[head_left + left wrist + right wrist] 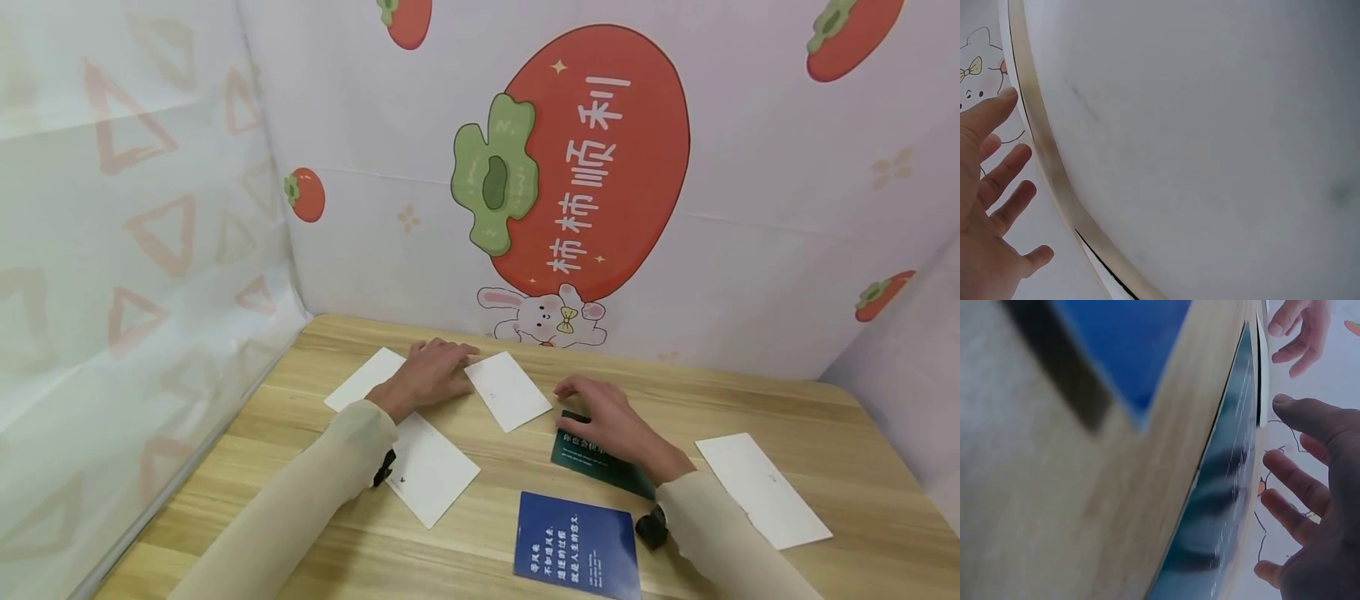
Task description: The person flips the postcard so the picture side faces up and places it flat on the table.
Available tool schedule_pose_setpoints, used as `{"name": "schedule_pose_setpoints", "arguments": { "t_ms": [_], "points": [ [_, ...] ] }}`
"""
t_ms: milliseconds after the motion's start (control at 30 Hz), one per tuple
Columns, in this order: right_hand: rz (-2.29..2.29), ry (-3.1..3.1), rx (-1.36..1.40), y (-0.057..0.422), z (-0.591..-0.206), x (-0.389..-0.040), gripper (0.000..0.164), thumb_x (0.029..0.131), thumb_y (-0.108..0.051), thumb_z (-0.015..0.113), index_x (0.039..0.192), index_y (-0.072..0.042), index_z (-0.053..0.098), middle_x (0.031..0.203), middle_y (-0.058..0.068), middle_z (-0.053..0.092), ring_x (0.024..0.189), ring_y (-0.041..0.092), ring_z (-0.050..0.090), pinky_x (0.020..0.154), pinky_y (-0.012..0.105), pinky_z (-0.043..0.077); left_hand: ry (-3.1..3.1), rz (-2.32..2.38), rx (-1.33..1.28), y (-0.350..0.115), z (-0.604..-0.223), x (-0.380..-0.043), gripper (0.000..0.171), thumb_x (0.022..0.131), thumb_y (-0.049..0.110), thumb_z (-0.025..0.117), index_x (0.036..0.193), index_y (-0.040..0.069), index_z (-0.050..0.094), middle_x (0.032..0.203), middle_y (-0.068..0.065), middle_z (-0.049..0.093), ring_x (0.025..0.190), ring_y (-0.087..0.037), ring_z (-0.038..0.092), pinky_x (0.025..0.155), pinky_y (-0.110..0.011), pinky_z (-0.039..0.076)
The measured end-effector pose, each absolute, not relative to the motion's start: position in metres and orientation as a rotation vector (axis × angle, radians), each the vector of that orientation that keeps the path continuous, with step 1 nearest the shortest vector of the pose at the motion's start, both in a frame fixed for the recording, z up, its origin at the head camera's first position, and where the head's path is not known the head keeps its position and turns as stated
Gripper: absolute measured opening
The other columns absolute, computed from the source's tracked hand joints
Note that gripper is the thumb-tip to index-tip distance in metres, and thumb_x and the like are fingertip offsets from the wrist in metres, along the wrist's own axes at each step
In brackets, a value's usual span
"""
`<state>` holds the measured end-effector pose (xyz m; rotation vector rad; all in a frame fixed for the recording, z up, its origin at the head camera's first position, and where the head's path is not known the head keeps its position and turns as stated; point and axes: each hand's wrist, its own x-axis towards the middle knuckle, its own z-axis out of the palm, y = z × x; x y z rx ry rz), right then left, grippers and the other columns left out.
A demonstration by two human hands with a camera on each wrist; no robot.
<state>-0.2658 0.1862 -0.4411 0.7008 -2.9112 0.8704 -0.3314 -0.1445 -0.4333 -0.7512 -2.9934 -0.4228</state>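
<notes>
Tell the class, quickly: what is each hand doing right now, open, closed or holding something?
Left hand: open, holding nothing, near a white card.
Right hand: open, holding nothing, over the green card.

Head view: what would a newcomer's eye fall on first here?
Probably the big red cartoon fruit with white lettering on the pale wall. Below, a dark blue card with white writing stands out on the light wooden table. Farther back, the person's right hand is over a dark green card.
</notes>
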Motion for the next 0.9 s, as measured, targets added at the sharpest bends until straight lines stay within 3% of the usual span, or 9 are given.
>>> {"name": "schedule_pose_setpoints", "arguments": {
  "t_ms": [300, 500, 667, 900],
  "points": [
    [0.742, -2.957, 0.697, 0.168, -0.441, -0.274, 0.052, 0.099, -0.026, 0.083, 0.145, -0.01, 0.065, 0.139, 0.01, 0.072, 0.138, 0.036, 0.06, 0.124, 0.078, 0.021, -3.013, -0.386, -0.708, -0.145, -0.435, -0.335, 0.07, 0.098, 0.044, 0.082, 0.159, 0.02, 0.054, 0.13, 0.003, 0.076, 0.136, -0.031, 0.062, 0.123, -0.067, 0.036],
    [0.678, -2.991, 0.656, 0.157, -0.44, -0.277, 0.053, 0.097, -0.024, 0.085, 0.145, -0.012, 0.065, 0.134, 0.01, 0.074, 0.14, 0.037, 0.059, 0.126, 0.08, 0.016, -3.042, -0.386, -0.705, -0.137, -0.434, -0.336, 0.073, 0.097, 0.045, 0.083, 0.159, 0.02, 0.053, 0.132, 0.0, 0.075, 0.132, -0.031, 0.062, 0.12, -0.065, 0.038],
    [0.653, -3.015, 0.586, 0.148, -0.439, -0.278, 0.051, 0.097, -0.023, 0.085, 0.144, -0.013, 0.066, 0.128, 0.009, 0.074, 0.132, 0.036, 0.062, 0.124, 0.077, 0.022, -3.095, -0.434, -0.582, -0.131, -0.43, -0.333, 0.074, 0.097, 0.044, 0.083, 0.16, 0.022, 0.052, 0.133, -0.001, 0.074, 0.133, -0.031, 0.061, 0.12, -0.065, 0.037],
    [0.689, -3.006, 0.558, 0.141, -0.44, -0.276, 0.046, 0.098, -0.017, 0.082, 0.142, -0.013, 0.067, 0.123, 0.008, 0.074, 0.125, 0.034, 0.064, 0.12, 0.075, 0.026, -3.132, -0.602, -0.438, -0.124, -0.424, -0.327, 0.065, 0.097, 0.033, 0.083, 0.154, 0.015, 0.058, 0.137, -0.008, 0.074, 0.138, -0.037, 0.058, 0.119, -0.066, 0.037]
  ]
}}
